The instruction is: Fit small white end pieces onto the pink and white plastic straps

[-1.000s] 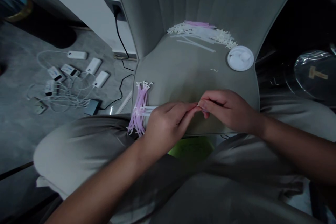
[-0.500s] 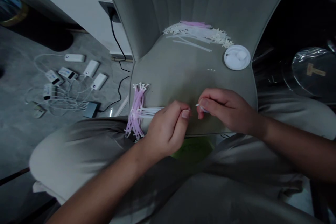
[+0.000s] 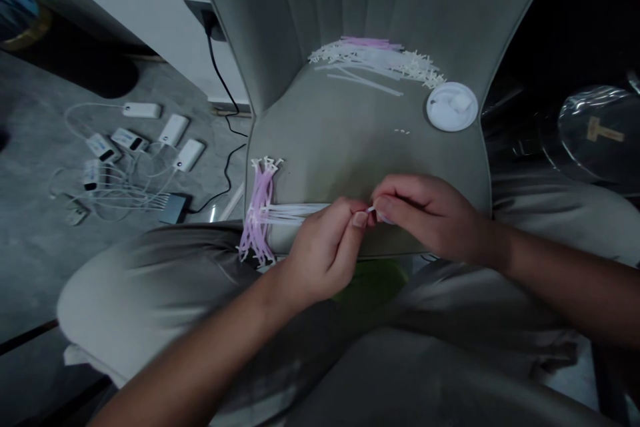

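My left hand is closed, with thumb and forefinger pinched; whatever lies inside is hidden. My right hand is closed too, pinching a small white stick-like piece whose tip meets the left fingertips. Left of my hands, on the chair seat, lies a bundle of thin purple tubes with white branched ends. Several white tubes run from it to the right and disappear behind my left hand; I cannot tell whether it grips them. A few tiny white bits lie farther back on the seat.
The grey chair seat bears a pile of white branched pieces, loose tubes and a round white lid-like dish at back right. White power banks with cables lie on the floor at left. Below the seat edge shows something green.
Both hands have come together: the gap between their fingertips has closed, and the white piece in my right hand now reaches the left fingertips.
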### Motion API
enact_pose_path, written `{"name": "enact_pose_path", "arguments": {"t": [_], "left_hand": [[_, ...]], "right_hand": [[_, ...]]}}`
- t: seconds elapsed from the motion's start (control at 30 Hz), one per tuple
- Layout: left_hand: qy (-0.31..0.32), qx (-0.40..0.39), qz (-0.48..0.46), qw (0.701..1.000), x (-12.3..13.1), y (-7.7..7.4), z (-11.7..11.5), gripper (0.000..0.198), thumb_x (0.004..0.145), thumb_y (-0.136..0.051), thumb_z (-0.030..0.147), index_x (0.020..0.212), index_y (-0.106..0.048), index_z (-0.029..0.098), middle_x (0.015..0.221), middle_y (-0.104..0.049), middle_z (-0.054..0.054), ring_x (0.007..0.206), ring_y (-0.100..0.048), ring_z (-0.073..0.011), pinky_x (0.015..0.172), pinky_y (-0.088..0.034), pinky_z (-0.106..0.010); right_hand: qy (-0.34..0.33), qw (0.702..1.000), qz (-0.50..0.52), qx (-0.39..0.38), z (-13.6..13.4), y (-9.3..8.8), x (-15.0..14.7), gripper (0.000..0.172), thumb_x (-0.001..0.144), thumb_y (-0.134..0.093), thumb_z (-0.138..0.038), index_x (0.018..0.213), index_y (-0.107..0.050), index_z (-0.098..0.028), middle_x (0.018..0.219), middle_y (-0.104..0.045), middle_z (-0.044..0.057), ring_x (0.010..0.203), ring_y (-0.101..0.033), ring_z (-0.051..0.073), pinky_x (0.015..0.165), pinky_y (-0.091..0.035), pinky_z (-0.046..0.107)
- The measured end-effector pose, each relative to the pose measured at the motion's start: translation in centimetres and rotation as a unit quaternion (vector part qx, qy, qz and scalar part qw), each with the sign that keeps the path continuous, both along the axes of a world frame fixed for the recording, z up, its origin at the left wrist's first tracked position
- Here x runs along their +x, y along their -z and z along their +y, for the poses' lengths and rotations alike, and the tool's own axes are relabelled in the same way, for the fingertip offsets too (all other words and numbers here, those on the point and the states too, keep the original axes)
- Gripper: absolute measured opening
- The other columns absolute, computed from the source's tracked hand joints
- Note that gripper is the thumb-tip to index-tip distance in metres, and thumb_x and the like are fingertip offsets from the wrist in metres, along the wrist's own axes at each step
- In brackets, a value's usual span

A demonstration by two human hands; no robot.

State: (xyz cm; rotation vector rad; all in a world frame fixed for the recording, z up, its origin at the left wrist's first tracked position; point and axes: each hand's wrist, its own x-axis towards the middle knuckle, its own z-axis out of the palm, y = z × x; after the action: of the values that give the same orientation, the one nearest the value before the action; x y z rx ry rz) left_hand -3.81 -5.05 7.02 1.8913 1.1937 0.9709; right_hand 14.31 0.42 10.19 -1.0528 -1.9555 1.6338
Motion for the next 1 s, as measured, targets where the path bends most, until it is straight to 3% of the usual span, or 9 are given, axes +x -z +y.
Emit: {"name": "enact_pose_path", "arguments": {"t": [0.7,1.0], "left_hand": [[-0.012,0.020,0.002,1.000,0.07,0.16,0.08,0.015,0.099,-0.038,0.019,0.092,-0.052,0.019,0.077,-0.060,0.002,0.068,-0.056,-0.0079,0.063,-0.044,-0.020],[-0.001,0.052,0.104,0.993,-0.16,-0.20,0.36,0.016,0.097,-0.038,0.020,0.087,-0.050,0.019,0.069,-0.057,0.001,0.059,-0.054,-0.0100,0.055,-0.041,-0.023]], "right_hand": [[0.000,1.000,-0.028,-0.006,0.01,0.13,-0.16,0.018,0.092,-0.052,-0.026,0.080,-0.062,-0.016,0.071,-0.057,-0.002,0.066,-0.048,0.009,0.059,-0.038,0.022],[0.006,0.998,-0.051,0.031,-0.01,0.29,-0.08,0.023,0.094,-0.049,-0.032,0.083,-0.062,-0.016,0.077,-0.061,0.000,0.071,-0.053,0.011,0.063,-0.039,0.024]]}}
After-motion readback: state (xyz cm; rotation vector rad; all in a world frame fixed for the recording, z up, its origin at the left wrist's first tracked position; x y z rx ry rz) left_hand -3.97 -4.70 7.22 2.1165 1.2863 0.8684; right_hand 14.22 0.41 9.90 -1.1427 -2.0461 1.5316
